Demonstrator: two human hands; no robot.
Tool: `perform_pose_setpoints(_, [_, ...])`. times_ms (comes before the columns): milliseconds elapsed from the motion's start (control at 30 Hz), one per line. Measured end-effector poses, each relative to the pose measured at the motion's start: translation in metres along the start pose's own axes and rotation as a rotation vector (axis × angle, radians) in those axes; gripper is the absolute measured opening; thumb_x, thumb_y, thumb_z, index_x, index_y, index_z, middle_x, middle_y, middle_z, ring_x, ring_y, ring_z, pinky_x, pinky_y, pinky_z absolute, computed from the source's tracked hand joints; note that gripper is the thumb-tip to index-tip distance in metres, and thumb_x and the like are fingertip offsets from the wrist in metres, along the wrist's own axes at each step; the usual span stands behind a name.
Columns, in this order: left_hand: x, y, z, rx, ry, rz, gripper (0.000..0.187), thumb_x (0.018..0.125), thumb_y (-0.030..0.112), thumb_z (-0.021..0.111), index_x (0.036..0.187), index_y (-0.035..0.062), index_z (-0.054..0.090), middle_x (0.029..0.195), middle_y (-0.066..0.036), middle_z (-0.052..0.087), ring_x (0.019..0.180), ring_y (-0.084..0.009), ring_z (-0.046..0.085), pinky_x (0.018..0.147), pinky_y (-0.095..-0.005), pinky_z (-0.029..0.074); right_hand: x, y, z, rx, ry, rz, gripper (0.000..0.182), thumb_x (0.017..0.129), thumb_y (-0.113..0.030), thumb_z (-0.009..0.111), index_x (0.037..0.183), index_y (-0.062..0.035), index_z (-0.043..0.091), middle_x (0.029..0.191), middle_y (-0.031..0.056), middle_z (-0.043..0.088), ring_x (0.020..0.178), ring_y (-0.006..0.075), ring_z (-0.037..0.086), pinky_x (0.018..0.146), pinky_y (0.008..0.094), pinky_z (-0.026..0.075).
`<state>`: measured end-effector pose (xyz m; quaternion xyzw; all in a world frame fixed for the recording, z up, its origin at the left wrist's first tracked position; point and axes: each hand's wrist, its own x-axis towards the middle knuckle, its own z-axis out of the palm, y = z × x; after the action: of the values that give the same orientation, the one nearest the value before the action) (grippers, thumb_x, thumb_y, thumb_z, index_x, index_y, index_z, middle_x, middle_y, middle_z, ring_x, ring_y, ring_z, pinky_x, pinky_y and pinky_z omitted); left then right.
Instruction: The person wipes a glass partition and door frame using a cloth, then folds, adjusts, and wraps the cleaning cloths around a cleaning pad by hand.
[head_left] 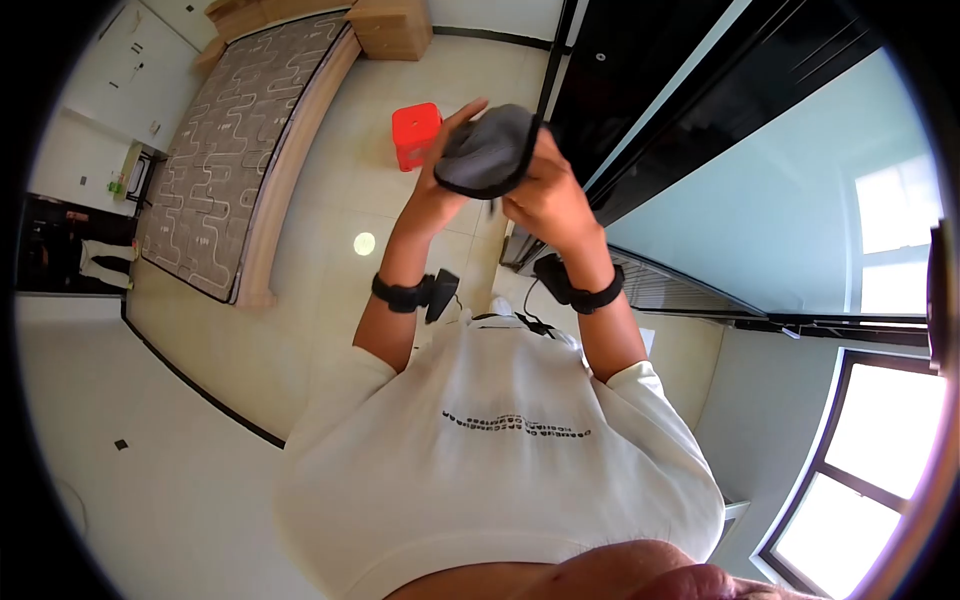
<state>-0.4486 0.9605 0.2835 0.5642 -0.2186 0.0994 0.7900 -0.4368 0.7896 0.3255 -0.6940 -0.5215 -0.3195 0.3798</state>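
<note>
A grey fabric piece with black edging (488,148) is held up in front of me between both hands, its rounded face toward the camera. What kind of article it is, I cannot tell. My left hand (438,190) grips it from the left, with one finger stretched out past its upper edge and the others hidden behind the cloth. On the other side, my right hand (552,195) has its fingers curled around the black-trimmed edge. A short dark strip dangles just below the fabric, between the hands.
A red stool (416,135) stands on the tiled floor beyond my left hand. Farther left is a bed with a patterned mattress (235,150). A glossy cabinet (760,190) runs along the right, close to my right arm. Black devices are strapped to both wrists.
</note>
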Motion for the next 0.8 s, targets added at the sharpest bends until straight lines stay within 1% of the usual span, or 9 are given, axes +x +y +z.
perform_pose_setpoints(133, [0.027, 0.026, 0.041, 0.289, -0.143, 0.222, 0.079, 0.074, 0.003, 0.078, 0.145, 0.0081, 0.043, 0.132, -0.009, 0.053, 0.122, -0.0209, 0.053, 0.105, -0.0324, 0.040, -0.007, -0.004, -0.029, -0.315, 0.092, -0.032, 0.042, 0.046, -0.003, 0.081, 0.088, -0.0019, 0.074, 0.100, 0.0150, 0.070, 0.108, 0.0410, 0.063, 0.098, 0.0518, 0.048])
perform_pose_setpoints(200, [0.033, 0.023, 0.049, 0.379, -0.167, 0.251, 0.077, 0.072, 0.005, 0.081, 0.141, 0.0118, 0.049, 0.133, -0.010, 0.051, 0.122, -0.0254, 0.052, 0.106, -0.0349, 0.040, -0.009, -0.001, -0.026, -0.278, 0.243, -0.015, 0.042, 0.047, -0.003, 0.073, 0.089, 0.0009, 0.071, 0.105, 0.0134, 0.070, 0.102, 0.0395, 0.064, 0.090, 0.0498, 0.051])
perform_pose_setpoints(300, [0.034, 0.011, 0.063, 0.769, -0.009, 0.473, 0.073, 0.069, 0.003, 0.081, 0.136, 0.0129, 0.054, 0.133, -0.013, 0.047, 0.118, -0.0343, 0.051, 0.104, -0.0387, 0.043, -0.028, 0.008, -0.020, -0.004, 0.297, 0.378, 0.051, 0.057, -0.006, 0.078, 0.107, -0.0027, 0.069, 0.116, 0.0130, 0.066, 0.110, 0.0364, 0.062, 0.097, 0.0483, 0.047])
perform_pose_setpoints(333, [0.031, 0.001, 0.061, 0.772, -0.015, 0.477, 0.073, 0.069, 0.003, 0.081, 0.136, 0.0129, 0.054, 0.133, -0.013, 0.047, 0.118, -0.0343, 0.051, 0.104, -0.0387, 0.043, -0.035, 0.012, -0.016, -0.005, 0.304, 0.376, 0.051, 0.057, -0.006, 0.078, 0.107, -0.0027, 0.069, 0.116, 0.0130, 0.066, 0.110, 0.0364, 0.062, 0.097, 0.0483, 0.047])
perform_pose_setpoints(400, [0.020, -0.025, 0.054, 0.737, 0.151, 0.333, 0.070, 0.069, 0.002, 0.081, 0.133, 0.0115, 0.055, 0.130, -0.014, 0.049, 0.119, -0.0329, 0.051, 0.102, -0.0380, 0.045, -0.055, 0.020, -0.004, -0.453, 0.162, 0.116, 0.049, 0.060, -0.006, 0.076, 0.108, -0.0050, 0.069, 0.119, 0.0123, 0.065, 0.114, 0.0332, 0.061, 0.098, 0.0480, 0.046])
perform_pose_setpoints(467, [0.008, -0.045, 0.047, 0.743, 0.140, 0.335, 0.067, 0.069, 0.001, 0.080, 0.131, 0.0100, 0.055, 0.125, -0.015, 0.055, 0.117, -0.0312, 0.054, 0.100, -0.0376, 0.046, -0.072, 0.018, 0.008, -0.453, 0.146, 0.147, 0.045, 0.065, -0.009, 0.074, 0.109, -0.0081, 0.069, 0.119, 0.0109, 0.066, 0.114, 0.0318, 0.061, 0.098, 0.0484, 0.046])
perform_pose_setpoints(600, [-0.018, -0.069, 0.043, 0.607, 0.262, 0.091, 0.059, 0.076, -0.002, 0.073, 0.129, 0.0055, 0.049, 0.110, -0.017, 0.065, 0.103, -0.0314, 0.065, 0.091, -0.0366, 0.050, -0.113, 0.023, 0.034, -0.479, 0.016, 0.244, 0.040, 0.076, -0.016, 0.069, 0.116, -0.0129, 0.068, 0.123, 0.0104, 0.064, 0.119, 0.0329, 0.058, 0.100, 0.0494, 0.044])
perform_pose_setpoints(667, [-0.027, -0.088, 0.028, 0.691, 0.227, -0.219, 0.053, 0.080, -0.004, 0.068, 0.127, 0.0030, 0.048, 0.108, -0.017, 0.066, 0.103, -0.0276, 0.066, 0.087, -0.0344, 0.052, -0.126, 0.028, 0.041, -0.457, -0.146, 0.374, 0.043, 0.081, -0.019, 0.067, 0.124, -0.0144, 0.063, 0.128, 0.0116, 0.061, 0.123, 0.0347, 0.054, 0.103, 0.0485, 0.041])
perform_pose_setpoints(800, [-0.017, -0.056, 0.033, 0.623, 0.243, -0.275, 0.046, 0.083, -0.007, 0.061, 0.126, 0.0014, 0.047, 0.108, -0.018, 0.065, 0.104, -0.0234, 0.066, 0.086, -0.0326, 0.052, -0.107, 0.031, 0.036, -0.502, -0.100, 0.348, 0.044, 0.084, -0.022, 0.065, 0.128, -0.0149, 0.059, 0.124, 0.0127, 0.061, 0.119, 0.0359, 0.053, 0.101, 0.0482, 0.040])
